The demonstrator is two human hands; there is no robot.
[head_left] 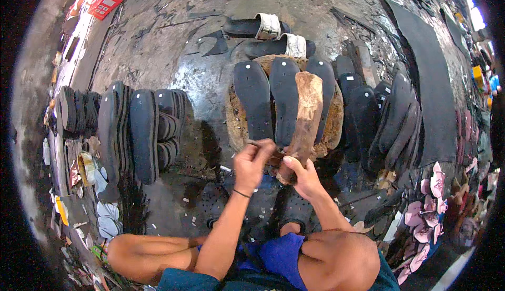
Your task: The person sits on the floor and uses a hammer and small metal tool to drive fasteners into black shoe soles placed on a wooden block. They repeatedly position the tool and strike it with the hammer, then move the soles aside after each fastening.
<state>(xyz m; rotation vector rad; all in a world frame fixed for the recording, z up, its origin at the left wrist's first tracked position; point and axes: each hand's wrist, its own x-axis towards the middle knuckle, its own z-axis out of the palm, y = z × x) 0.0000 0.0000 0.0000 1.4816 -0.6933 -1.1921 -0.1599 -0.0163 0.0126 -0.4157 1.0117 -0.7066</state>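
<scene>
My right hand [303,176] is closed round the lower part of a long, worn piece of wood [307,109], its thumb on the near side. The wood tilts up and away over several black sandal soles [252,99]. My left hand [254,163] is a fist beside the wood's lower end. A thin dark brown thing [277,158] shows between that fist and the wood; its kind is not clear. The soles lie on a rough, round, brown block [235,128]. Behind them are two black sandals with white straps [269,26].
Stacks of black soles [143,133] stand at left, and more soles [400,114] lean at right. A long black sheet [434,91] lies beyond those. Pink cut pieces [428,212] are heaped at lower right. A red box [107,1] sits far left; scraps litter the floor.
</scene>
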